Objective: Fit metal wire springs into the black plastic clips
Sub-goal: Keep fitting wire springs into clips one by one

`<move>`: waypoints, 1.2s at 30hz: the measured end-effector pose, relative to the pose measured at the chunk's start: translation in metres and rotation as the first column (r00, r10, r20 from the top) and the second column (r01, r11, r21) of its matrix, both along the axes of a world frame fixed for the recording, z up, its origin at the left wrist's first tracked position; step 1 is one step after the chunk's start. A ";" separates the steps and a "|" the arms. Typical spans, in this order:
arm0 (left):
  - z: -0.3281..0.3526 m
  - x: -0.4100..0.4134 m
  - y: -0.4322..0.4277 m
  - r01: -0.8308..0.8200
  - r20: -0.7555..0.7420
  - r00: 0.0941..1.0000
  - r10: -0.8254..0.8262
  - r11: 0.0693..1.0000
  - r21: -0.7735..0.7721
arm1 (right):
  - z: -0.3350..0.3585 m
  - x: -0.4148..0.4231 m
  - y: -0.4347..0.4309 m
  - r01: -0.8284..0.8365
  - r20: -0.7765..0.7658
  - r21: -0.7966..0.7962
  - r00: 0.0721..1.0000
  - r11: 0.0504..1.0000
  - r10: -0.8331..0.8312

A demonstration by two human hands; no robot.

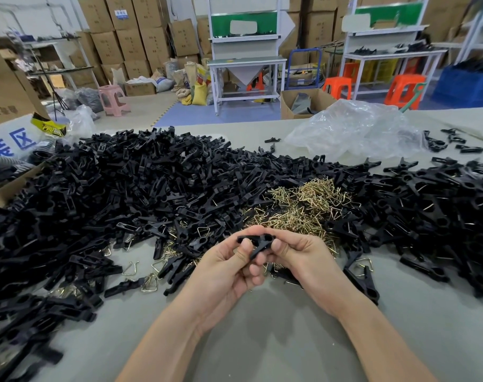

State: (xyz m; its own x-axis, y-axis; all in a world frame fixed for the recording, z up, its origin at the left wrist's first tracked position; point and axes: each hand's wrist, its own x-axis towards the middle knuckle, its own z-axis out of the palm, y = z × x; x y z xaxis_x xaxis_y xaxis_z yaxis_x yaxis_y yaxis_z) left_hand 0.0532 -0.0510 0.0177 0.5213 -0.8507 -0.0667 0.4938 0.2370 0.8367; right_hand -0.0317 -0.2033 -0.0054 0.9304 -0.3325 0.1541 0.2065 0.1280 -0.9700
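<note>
A black plastic clip made of two crossed halves is held just above the table, near its front middle. My left hand grips it from the left with the thumb on top. From the right, my right hand pinches the same clip. No spring shows in the held clip. A pile of brass-coloured wire springs lies just behind my hands. A big heap of loose black clip halves spreads over the left and middle of the table. Assembled clips are piled at the right.
The grey table is bare in front of my hands. A crumpled clear plastic bag lies at the back right. A cardboard box stands at the left edge. Workbenches, stools and stacked cartons fill the room behind.
</note>
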 end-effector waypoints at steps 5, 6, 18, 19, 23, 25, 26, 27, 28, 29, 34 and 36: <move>0.001 -0.001 -0.001 -0.045 0.000 0.999 0.045 0.998 0.048 | 0.001 -0.001 0.001 0.032 -0.014 -0.010 0.999 0.999 -0.032; 0.001 -0.002 -0.002 -0.051 -0.004 0.999 0.051 0.997 0.051 | 0.001 -0.001 0.001 0.039 -0.016 -0.018 0.999 0.999 -0.040; 0.003 0.010 -0.006 -0.230 -0.008 0.973 0.232 0.966 0.116 | 0.019 -0.013 -0.003 0.193 0.045 0.339 0.974 0.921 -0.221; 0.002 0.011 -0.005 -0.241 -0.014 0.969 0.245 0.962 0.124 | 0.022 -0.017 -0.008 0.204 0.064 0.416 0.966 0.887 -0.252; -0.001 0.014 -0.004 -0.255 -0.029 0.965 0.261 0.958 0.130 | 0.064 -0.045 -0.062 0.251 0.191 0.674 0.849 0.695 -0.492; -0.002 0.014 -0.006 -0.260 -0.022 0.964 0.265 0.957 0.128 | 0.098 -0.062 -0.097 0.201 0.289 0.761 0.747 0.617 -0.599; -0.002 0.014 -0.006 -0.272 -0.014 0.961 0.275 0.955 0.121 | 0.112 -0.068 -0.109 0.168 0.311 0.788 0.721 0.592 -0.619; -0.003 0.014 -0.006 -0.290 0.009 0.957 0.291 0.951 0.109 | 0.122 -0.070 -0.116 0.144 0.314 0.803 0.722 0.578 -0.616; -0.003 0.013 -0.006 -0.315 0.063 0.949 0.310 0.945 0.095 | 0.126 -0.070 -0.117 0.135 0.304 0.802 0.747 0.582 -0.592; -0.004 0.011 -0.005 -0.351 0.160 0.929 0.334 0.932 0.093 | 0.125 -0.067 -0.113 0.141 0.280 0.783 0.790 0.606 -0.545; -0.018 0.003 -0.001 -0.644 0.927 0.318 0.197 0.762 0.059 | 0.072 -0.028 -0.046 0.288 0.081 0.397 0.935 0.871 -0.347; -0.022 0.004 -0.004 -0.681 0.976 0.185 0.113 0.731 0.045 | 0.044 -0.010 -0.014 0.381 0.030 0.006 0.924 0.924 -0.381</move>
